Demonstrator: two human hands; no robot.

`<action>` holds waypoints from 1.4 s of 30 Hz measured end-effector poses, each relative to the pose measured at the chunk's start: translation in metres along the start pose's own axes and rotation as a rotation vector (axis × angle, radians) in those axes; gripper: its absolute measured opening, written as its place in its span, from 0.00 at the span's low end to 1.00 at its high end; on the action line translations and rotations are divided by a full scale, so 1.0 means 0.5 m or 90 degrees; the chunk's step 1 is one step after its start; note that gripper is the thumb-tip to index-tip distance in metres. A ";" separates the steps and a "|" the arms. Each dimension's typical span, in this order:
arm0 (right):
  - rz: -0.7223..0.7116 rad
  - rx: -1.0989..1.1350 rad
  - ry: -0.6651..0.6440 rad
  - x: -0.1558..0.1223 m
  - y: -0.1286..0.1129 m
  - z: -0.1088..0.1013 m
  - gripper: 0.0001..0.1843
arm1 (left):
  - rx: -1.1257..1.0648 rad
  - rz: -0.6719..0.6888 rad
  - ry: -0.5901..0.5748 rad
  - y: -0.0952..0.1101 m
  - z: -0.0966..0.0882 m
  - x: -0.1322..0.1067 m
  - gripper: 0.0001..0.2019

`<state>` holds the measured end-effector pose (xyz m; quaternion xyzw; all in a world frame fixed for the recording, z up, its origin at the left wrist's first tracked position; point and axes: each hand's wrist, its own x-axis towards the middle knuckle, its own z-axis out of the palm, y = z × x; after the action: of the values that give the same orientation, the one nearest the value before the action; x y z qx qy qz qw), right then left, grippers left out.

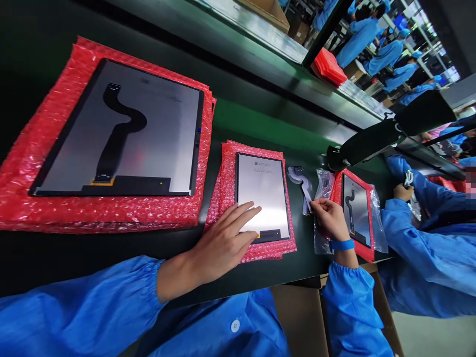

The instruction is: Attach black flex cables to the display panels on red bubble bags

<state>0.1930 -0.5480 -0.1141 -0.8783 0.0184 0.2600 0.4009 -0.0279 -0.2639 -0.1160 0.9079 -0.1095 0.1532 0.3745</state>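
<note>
My left hand (226, 240) lies flat with fingers stretched out on the lower part of a small grey display panel (263, 191). That panel rests on a stack of red bubble wrap (226, 173). My right hand (329, 218) is closed in a pinch on the lower end of a grey flex cable strip (303, 183) that lies on the dark table just right of the panel. A clear plastic bag (324, 184) sits beside that hand.
A large display panel (122, 131) with a black flex cable lies on red bubble wrap at the left. At the right is another small panel (356, 210) on red wrap, a black lamp arm (386, 131), and a co-worker's blue sleeve (424, 248). More workers stand far back.
</note>
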 end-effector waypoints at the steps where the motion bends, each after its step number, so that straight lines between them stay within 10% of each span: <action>1: -0.006 -0.001 0.011 -0.001 0.001 0.003 0.42 | 0.005 0.008 0.003 0.001 -0.002 0.000 0.11; 12: -0.057 0.039 0.028 0.014 0.023 0.013 0.34 | 0.002 -0.007 0.001 -0.021 0.025 -0.027 0.12; 22: -0.148 0.182 0.092 -0.073 -0.110 0.039 0.39 | 0.051 0.007 0.119 -0.035 0.025 -0.020 0.14; 33: -0.046 0.068 -0.336 -0.111 -0.202 0.131 0.27 | -0.044 -0.113 -0.004 0.019 -0.022 0.007 0.07; 42: -0.102 0.010 -0.416 -0.081 -0.204 0.151 0.19 | -0.077 -0.140 -0.009 0.029 -0.002 0.008 0.07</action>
<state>0.1491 -0.4320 -0.0649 -0.7441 -0.1782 0.4954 0.4113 -0.0288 -0.2739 -0.1046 0.8913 -0.0210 0.0983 0.4422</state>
